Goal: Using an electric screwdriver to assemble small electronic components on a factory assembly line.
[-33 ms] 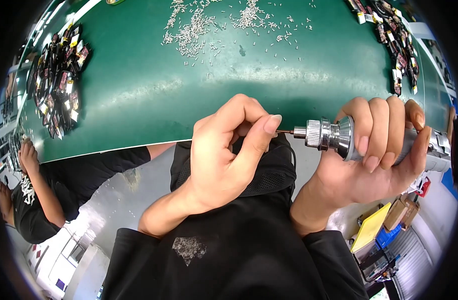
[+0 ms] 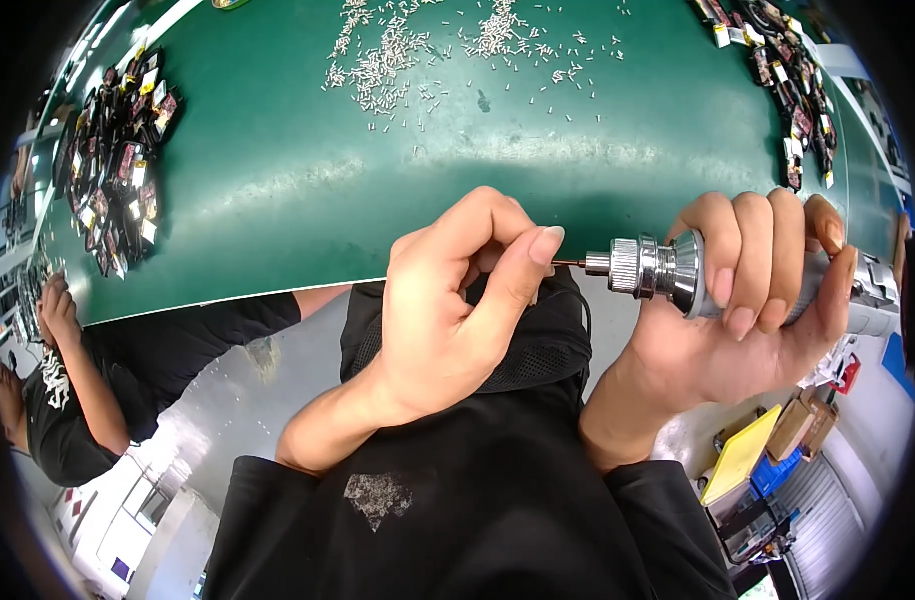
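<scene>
My right hand is wrapped around an electric screwdriver with a grey body and a silver ribbed collar, held level and pointing left. From its nose a thin copper-coloured bit reaches my left hand. The thumb and forefinger of that hand are pinched together at the bit's far end. Whether they grip the bit tip or a small part on it is hidden behind the thumb. Both hands are held in front of my body at the table's near edge.
Many small silver screws lie scattered across the far middle of the green table. Piles of small black parts with labels sit at the left and far right. Another person's hand is at the left.
</scene>
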`<action>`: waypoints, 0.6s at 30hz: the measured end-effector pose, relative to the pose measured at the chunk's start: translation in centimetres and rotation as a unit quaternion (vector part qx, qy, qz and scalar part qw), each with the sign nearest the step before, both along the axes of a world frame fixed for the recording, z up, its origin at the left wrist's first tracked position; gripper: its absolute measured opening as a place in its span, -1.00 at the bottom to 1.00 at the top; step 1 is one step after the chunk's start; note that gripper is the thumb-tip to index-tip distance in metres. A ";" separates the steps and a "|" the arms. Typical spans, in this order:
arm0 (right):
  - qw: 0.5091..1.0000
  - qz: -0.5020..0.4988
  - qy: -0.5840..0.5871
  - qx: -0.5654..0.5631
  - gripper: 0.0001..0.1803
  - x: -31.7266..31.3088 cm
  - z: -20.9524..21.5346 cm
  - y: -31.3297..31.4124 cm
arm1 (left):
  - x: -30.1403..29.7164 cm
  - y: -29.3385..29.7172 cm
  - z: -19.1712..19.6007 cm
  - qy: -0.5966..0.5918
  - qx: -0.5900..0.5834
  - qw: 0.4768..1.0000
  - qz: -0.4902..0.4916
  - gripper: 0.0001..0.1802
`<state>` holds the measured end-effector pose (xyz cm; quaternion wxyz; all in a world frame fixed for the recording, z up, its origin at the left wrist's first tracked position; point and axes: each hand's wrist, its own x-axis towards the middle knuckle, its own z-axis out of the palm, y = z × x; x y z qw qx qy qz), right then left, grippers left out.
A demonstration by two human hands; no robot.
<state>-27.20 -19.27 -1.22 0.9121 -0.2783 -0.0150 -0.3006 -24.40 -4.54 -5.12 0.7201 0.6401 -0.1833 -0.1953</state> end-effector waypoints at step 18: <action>0.987 -0.081 0.069 0.124 -0.89 0.3 -3.2 -2.6 | 12.4 0.4 4.9 -0.403 0.263 0.873 0.078 -0.70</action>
